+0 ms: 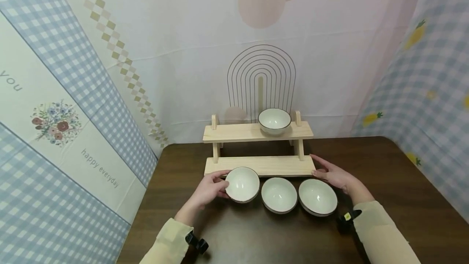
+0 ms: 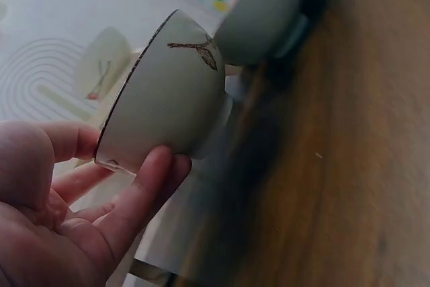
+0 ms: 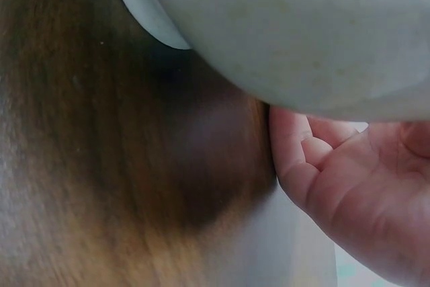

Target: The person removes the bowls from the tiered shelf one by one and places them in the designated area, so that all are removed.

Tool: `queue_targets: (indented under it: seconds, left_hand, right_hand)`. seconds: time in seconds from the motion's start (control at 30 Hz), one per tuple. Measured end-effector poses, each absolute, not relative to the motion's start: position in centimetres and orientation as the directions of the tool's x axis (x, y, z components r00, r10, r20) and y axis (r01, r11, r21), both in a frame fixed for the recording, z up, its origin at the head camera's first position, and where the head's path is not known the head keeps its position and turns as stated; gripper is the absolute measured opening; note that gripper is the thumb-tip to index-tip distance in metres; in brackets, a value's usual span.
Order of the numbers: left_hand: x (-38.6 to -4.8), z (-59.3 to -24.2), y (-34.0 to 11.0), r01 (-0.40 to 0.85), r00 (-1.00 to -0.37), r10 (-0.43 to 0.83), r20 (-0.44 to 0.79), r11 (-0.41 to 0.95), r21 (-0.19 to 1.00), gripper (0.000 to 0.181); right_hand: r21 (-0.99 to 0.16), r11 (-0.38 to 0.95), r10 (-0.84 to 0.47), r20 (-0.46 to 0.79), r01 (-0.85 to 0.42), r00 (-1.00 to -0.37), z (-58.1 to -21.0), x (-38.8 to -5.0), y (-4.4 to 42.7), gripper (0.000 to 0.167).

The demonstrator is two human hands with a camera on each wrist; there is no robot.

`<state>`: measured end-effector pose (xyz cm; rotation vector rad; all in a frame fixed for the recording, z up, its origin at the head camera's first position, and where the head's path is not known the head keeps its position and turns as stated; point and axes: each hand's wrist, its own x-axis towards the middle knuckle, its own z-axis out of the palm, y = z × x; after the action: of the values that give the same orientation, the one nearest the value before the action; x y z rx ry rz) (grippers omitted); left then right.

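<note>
A white bowl [image 1: 242, 185] with a dark rim is pinched at its left side by my left hand [image 1: 210, 189], thumb at the rim and fingers under the wall. The left wrist view shows this bowl [image 2: 161, 92] tilted, a brown leaf sprig on its outside. Two similar bowls, a middle one [image 1: 279, 195] and a right one [image 1: 318, 197], sit on the table before a two-tier wooden stand [image 1: 256, 166]. My right hand [image 1: 335, 176] rests at the right end of the lower shelf, index finger extended. A bowl [image 3: 302, 38] partly hides its fingers in the right wrist view.
Another white bowl [image 1: 274, 119] stands on the stand's upper shelf, right of centre. The dark wooden table [image 1: 249, 239] extends in front. Behind hangs a pale patterned cloth [image 1: 183, 72], with blue checked cloth [image 1: 432, 93] at both sides.
</note>
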<state>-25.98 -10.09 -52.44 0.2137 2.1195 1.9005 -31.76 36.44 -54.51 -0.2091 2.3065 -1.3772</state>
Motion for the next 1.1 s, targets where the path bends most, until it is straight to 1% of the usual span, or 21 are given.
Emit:
queue_targets:
  seconds: [0.2,0.6,0.87,1.1]
  left_hand:
    - [-25.9,-53.0,-10.1,-0.078,-0.934,0.334,-0.127,0.156,0.985,0.053]
    - [-26.2,-53.5,-10.1,-0.112,-0.927,0.335,-0.169,0.181,0.977,0.053]
    - [-26.5,-53.4,-10.5,-0.104,-0.908,0.383,-0.169,0.185,0.977,0.051]
    - [-26.7,-53.5,-10.3,-0.116,-0.899,0.402,-0.174,0.163,0.98,0.051]
  right_hand:
    - [-0.864,0.496,-0.351,-0.295,0.091,-0.888,-54.8,-32.7,36.7,0.083]
    - [-0.864,0.497,-0.369,-0.293,0.079,-0.882,-55.1,-34.1,37.1,0.084]
    - [-0.858,0.505,-0.351,-0.305,0.095,-0.885,-55.0,-34.0,37.0,0.086]
    - [-0.858,0.507,-0.361,-0.296,0.08,-0.885,-54.8,-33.9,37.1,0.085]
